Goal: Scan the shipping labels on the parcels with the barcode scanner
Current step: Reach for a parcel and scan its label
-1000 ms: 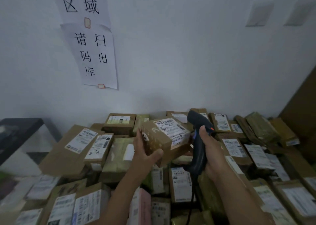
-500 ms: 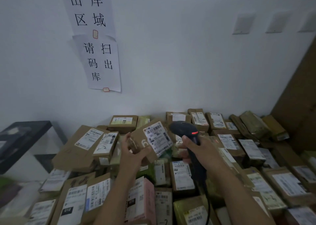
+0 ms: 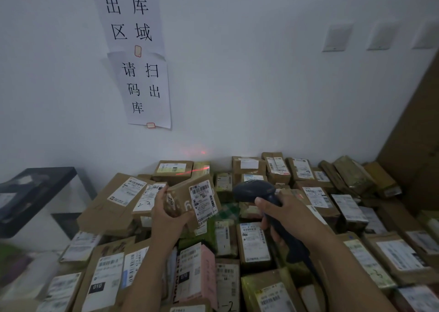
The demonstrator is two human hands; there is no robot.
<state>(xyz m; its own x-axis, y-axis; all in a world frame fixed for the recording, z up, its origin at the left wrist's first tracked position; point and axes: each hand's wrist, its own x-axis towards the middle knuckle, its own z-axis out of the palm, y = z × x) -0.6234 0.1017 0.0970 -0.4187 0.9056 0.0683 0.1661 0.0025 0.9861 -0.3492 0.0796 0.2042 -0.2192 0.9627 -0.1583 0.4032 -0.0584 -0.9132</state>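
White wall (image 3: 261, 86) hung with two taped paper notices (image 3: 145, 88) in Chinese characters backs a dense heap of cardboard parcels (image 3: 251, 243), most lying label-up. A person's left hand (image 3: 169, 214) grips a small brown parcel (image 3: 179, 199), raised above the heap and tilted, its white shipping label (image 3: 203, 199) turned toward the right. The right hand (image 3: 285, 214) is wrapped round the handle of a dark barcode scanner (image 3: 255, 190), whose head is near the label but apart from it (a red scan line (image 3: 193, 171) falls on boxes behind the held parcel and glows faintly on the wall). A black table (image 3: 40, 183) stands at left; a pink parcel (image 3: 207, 271) lies near the front.
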